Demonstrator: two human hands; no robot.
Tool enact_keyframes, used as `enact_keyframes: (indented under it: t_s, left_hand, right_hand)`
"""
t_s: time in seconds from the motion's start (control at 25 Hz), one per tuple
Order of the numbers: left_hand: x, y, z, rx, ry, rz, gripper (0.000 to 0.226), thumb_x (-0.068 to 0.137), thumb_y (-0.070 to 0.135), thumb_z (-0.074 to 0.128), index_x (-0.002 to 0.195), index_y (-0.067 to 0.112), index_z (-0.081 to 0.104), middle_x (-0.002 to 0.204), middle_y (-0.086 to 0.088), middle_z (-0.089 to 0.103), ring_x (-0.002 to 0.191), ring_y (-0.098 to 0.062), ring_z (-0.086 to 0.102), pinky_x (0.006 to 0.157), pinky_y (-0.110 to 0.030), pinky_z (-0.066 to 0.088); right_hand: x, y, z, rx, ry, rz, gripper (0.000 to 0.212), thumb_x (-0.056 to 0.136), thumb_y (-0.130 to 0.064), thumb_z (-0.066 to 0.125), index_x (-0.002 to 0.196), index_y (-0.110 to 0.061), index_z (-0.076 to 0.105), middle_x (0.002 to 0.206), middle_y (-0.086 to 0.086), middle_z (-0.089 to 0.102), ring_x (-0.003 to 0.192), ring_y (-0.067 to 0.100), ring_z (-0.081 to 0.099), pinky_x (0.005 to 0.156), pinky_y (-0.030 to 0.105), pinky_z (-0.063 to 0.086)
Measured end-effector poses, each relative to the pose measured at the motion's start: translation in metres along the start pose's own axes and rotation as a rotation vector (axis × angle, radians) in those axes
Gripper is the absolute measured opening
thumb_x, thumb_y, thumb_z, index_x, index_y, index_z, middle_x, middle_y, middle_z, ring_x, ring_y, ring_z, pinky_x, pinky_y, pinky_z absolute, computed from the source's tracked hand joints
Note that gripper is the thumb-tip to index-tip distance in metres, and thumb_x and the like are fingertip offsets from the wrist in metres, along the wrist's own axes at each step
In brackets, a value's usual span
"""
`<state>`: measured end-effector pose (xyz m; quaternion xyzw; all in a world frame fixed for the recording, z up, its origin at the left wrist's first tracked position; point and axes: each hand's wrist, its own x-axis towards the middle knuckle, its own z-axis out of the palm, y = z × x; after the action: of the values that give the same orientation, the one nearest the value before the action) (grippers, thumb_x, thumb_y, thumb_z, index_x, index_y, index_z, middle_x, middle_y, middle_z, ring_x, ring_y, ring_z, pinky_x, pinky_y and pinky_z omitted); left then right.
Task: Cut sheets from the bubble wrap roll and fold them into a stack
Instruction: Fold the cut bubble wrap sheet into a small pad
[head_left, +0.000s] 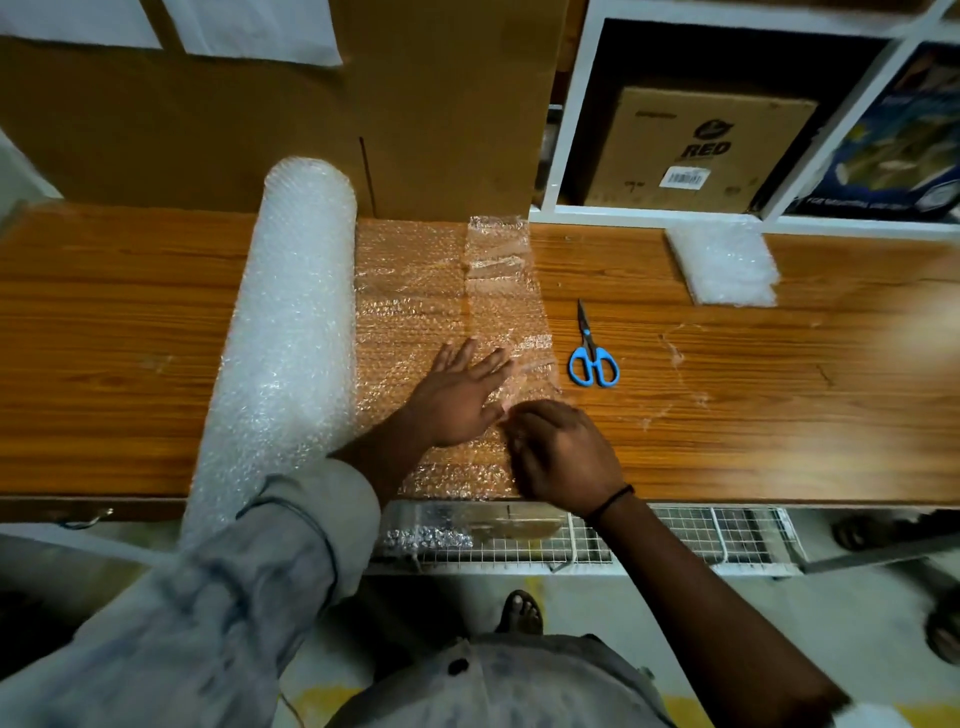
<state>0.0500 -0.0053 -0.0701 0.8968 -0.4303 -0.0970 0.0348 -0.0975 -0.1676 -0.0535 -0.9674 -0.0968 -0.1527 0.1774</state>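
A glossy, orange-brown wood-grain desk (130, 312) runs across the view. The bubble wrap roll (291, 338), a thick white cylinder of knobbly film, lies on it with its long axis running from the near edge to the far edge. A clear sheet (405, 291) unrolls from it to the right, its right edge folded over. The left hand (457, 400) lies flat on the sheet, fingers straight. The right hand (561, 457) has its fingers curled, pinching the fold. Blue-handled scissors (594, 358) point away, just beside the sheet. A folded stack (722, 265) sits further right. A cardboard box (701, 150) on the white shelf (571, 130) reads "RED".
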Motion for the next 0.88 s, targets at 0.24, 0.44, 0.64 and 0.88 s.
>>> enact_keyframes:
  t_s: [0.24, 0.44, 0.64, 0.88]
  left_hand:
    - [0.003, -0.009, -0.005, -0.047, -0.019, 0.009, 0.076, 0.103, 0.065, 0.032, 0.164, 0.033, -0.001, 0.171, 0.006, -0.007, 0.156, -0.030, -0.020, 0.126, -0.056, -0.009]
    - [-0.016, -0.009, -0.003, -0.346, 0.144, 0.011, 0.061, 0.103, 0.058, 0.048, 0.159, 0.042, 0.030, 0.173, 0.008, 0.007, 0.158, -0.023, -0.010, 0.126, -0.050, -0.002]
    - [-0.038, -0.004, -0.010, -0.650, 0.266, 0.057, 0.042, 0.107, 0.048, 0.037, 0.115, 0.029, 0.075, 0.147, 0.006, 0.057, 0.143, -0.010, 0.035, 0.122, -0.044, 0.023]
    - [-0.050, 0.007, -0.028, -0.883, 0.278, -0.075, 0.056, 0.103, 0.061, 0.039, 0.126, 0.016, 0.064, 0.106, -0.011, 0.073, 0.082, 0.001, 0.064, 0.068, -0.021, 0.044]
  right_hand:
    - [-0.045, 0.007, 0.009, -0.084, -0.223, -0.093, 0.060, 0.091, -0.054, 0.067, 0.137, -0.016, 0.060, 0.148, 0.006, 0.054, 0.137, 0.030, 0.050, 0.105, 0.046, 0.046]
    - [-0.028, 0.003, -0.001, 0.042, -0.191, -0.080, 0.020, 0.100, -0.039, 0.056, 0.109, -0.024, 0.067, 0.116, -0.004, 0.069, 0.108, 0.022, 0.062, 0.084, 0.042, 0.048]
    - [0.014, 0.009, -0.021, 0.129, -0.153, -0.005, 0.021, 0.102, -0.033, 0.046, 0.096, -0.020, 0.061, 0.078, 0.001, 0.066, 0.070, 0.024, 0.061, 0.065, 0.037, 0.043]
    - [0.092, 0.034, -0.025, 0.000, -0.097, 0.004, 0.026, 0.099, -0.036, 0.045, 0.101, -0.017, 0.063, 0.091, 0.007, 0.068, 0.086, 0.034, 0.064, 0.072, 0.048, 0.052]
